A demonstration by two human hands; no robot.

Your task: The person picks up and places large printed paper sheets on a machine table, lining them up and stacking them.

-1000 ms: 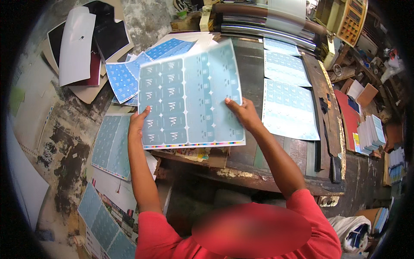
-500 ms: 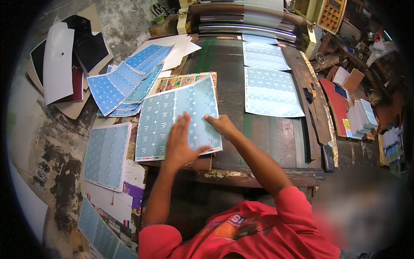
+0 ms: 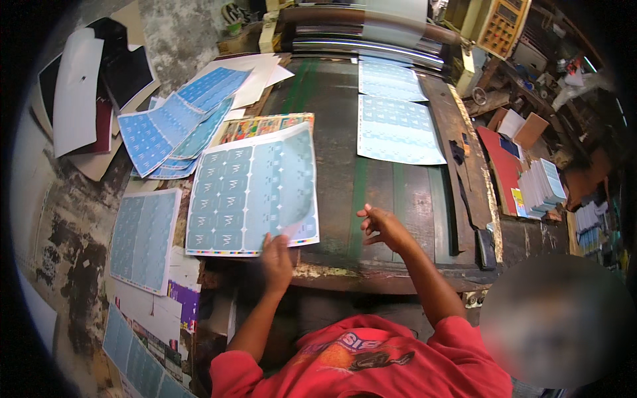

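A stack of blue-green printed sheets lies at the near left of the dark conveyor belt. My left hand is at the stack's near edge, its fingers closed at the curled-up near right corner of the top sheet. The thumb side of that grip is partly hidden. Over the belt, to the right of the stack, my right hand hovers with loosely bent fingers apart and nothing in them. Further along the belt lie two light blue printed sheets, away from both hands.
Steel rollers cross the belt's far end, near a control panel. Fanned blue sheets lie at left, above another stack. A black strap runs down the right rail. Small stacked prints stand beyond it.
My right hand has let go of the top sheet's right edge and moved right and nearer. My left hand has slid from the sheet's face to its near edge, where the corner now curls up.
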